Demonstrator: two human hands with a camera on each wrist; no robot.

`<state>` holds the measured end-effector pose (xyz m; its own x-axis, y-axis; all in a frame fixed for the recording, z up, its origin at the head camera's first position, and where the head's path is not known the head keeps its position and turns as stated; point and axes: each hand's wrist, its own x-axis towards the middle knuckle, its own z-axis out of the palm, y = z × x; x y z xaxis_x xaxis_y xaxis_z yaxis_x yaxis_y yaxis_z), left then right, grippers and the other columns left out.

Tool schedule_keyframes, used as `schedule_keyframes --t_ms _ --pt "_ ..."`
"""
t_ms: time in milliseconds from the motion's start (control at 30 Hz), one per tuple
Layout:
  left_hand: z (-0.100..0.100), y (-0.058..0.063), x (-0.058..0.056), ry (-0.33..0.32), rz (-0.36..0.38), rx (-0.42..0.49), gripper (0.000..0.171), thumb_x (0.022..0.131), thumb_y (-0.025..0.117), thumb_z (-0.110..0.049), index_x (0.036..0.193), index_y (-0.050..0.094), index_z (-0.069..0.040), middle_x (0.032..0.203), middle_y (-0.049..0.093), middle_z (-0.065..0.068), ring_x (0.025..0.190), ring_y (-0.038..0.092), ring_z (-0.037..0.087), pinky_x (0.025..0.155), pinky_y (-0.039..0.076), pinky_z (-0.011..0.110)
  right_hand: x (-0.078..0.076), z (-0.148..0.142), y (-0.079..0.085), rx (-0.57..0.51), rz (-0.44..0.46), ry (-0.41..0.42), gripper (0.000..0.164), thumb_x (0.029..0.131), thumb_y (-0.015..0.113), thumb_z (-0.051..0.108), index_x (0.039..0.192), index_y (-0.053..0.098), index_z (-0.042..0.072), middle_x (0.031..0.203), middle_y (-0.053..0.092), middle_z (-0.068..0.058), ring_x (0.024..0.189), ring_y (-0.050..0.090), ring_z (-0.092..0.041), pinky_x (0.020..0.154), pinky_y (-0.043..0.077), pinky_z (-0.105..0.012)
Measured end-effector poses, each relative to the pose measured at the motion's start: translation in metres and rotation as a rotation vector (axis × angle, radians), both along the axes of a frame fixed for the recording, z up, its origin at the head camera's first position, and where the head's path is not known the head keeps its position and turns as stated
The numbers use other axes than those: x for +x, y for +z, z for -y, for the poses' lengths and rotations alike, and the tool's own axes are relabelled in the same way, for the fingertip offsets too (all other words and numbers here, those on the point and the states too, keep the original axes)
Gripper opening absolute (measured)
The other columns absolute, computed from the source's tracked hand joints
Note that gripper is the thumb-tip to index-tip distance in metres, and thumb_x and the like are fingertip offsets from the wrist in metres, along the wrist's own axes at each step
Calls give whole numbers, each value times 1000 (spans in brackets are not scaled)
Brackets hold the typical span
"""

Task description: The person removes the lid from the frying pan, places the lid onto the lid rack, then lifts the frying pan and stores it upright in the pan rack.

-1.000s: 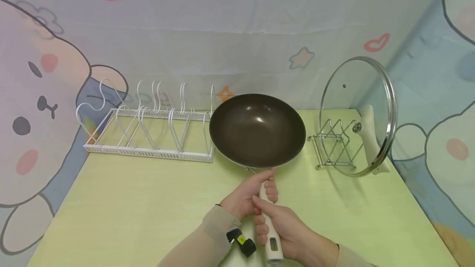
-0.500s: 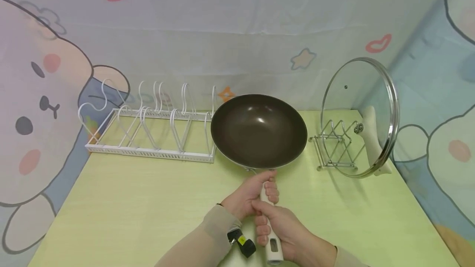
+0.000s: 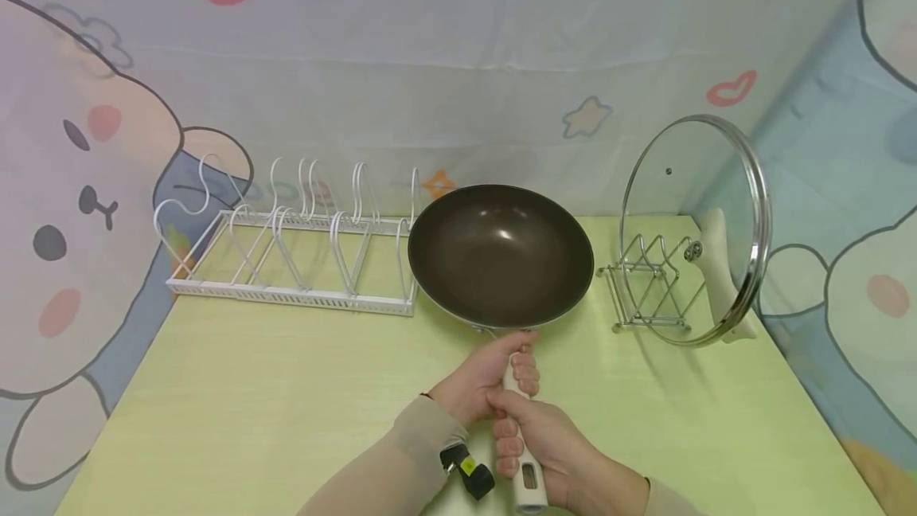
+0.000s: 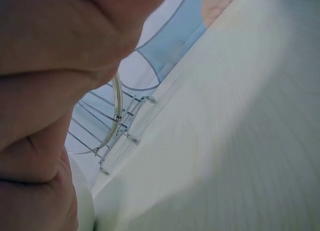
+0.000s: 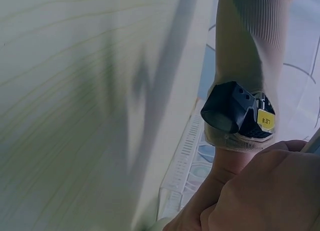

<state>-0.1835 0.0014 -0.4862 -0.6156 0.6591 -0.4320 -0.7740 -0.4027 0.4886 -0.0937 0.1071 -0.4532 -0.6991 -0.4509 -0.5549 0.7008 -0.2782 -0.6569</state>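
A wok [image 3: 501, 257] with a dark brown inside and a cream handle [image 3: 528, 474] is in the middle of the head view, its bowl facing up. My left hand [image 3: 483, 377] grips the handle close to the bowl. Just behind it, my right hand [image 3: 555, 444] holds the same handle nearer its end, thumb laid along the top. The two hands touch. In the left wrist view, curled fingers [image 4: 45, 116] fill the left side and hide most of the wok. Whether the wok's base touches the table cannot be told.
A white wire pan rack [image 3: 290, 293] stands left of the wok on the pale table [image 3: 286, 396]. To the right, a glass lid [image 3: 752, 237] with a steel rim stands upright in a small metal rack [image 3: 648, 317]. A printed cloth [image 3: 458, 102] hangs behind.
The head view has shifted very slightly, so the scene sits a little lower and farther right. Both hands keep their grip on the wok's handle.
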Motion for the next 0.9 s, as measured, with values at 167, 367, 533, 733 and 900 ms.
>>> schedule_keyframes --t_ms 167,367,533,733,900 --pt "-1 0 1 12 -8 -18 46 113 48 -26 69 36 -22 55 31 -15 48 30 -1 52 27 11 0 0 0 1 -4 2 23 106 60 27 96 43 17 62 37 15 48 37 4 46 37 -12" --pt "-2 3 2 13 -13 -31 48 112 49 -24 66 35 -23 53 33 -16 48 30 -2 53 24 12 0 -1 -1 7 3 4 23 106 60 27 93 43 18 61 37 15 48 36 4 45 37 -12" --pt "-4 4 2 23 -14 -40 48 112 50 -23 66 35 -22 53 34 -16 46 34 -2 54 23 12 0 -3 -1 4 -2 7 23 106 60 27 92 43 18 61 37 15 48 36 4 45 37 -13" --pt "-7 6 3 40 -25 -58 47 112 50 -22 68 35 -22 54 33 -15 49 30 0 53 26 12 0 -6 -1 -2 -10 8 24 106 60 27 91 43 18 62 38 15 48 37 4 45 38 -13" --pt "-10 9 4 46 -40 -86 45 111 51 -22 69 35 -23 56 33 -15 54 27 1 53 28 12 0 -11 -1 -30 -10 10 25 107 58 27 89 43 19 61 37 16 48 36 5 46 37 -12"
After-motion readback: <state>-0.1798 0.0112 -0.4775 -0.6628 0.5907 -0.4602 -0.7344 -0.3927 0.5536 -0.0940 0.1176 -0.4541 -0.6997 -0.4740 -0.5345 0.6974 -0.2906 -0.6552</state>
